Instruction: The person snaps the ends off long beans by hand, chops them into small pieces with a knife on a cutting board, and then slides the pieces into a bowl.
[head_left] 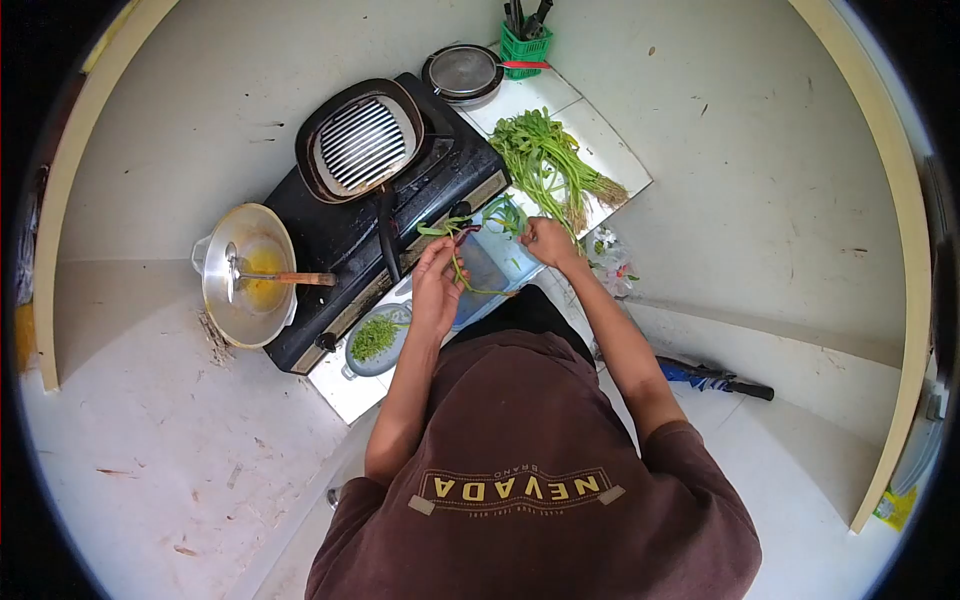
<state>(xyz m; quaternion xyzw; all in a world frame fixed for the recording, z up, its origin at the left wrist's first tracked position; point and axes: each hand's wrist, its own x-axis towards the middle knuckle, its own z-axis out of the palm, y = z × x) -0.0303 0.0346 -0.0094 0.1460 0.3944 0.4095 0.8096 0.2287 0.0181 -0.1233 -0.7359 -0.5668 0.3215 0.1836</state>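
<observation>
My left hand (pixel 437 288) pinches a green leafy stem (pixel 460 268), which hangs down beside the fingers with its leaves pointing up and left. My right hand (pixel 548 241) is closed at the right rim of a blue plastic tub (pixel 522 262). Some green leaves (pixel 503 214) lie at the tub's far end, right beside those fingers; what the fingers hold, if anything, is too small to make out. Beyond the right hand, a bunch of leafy greens (pixel 545 150) with roots rests on the white tiles.
A black gas stove (pixel 345 235) carries a square grill pan (pixel 368 140) and a metal pot (pixel 248 300) with a wooden-handled ladle (pixel 300 279). Chopped greens (pixel 374 338) sit on a grey board near my left forearm. A strainer (pixel 465 70) and green basket (pixel 527 48) stand at the back.
</observation>
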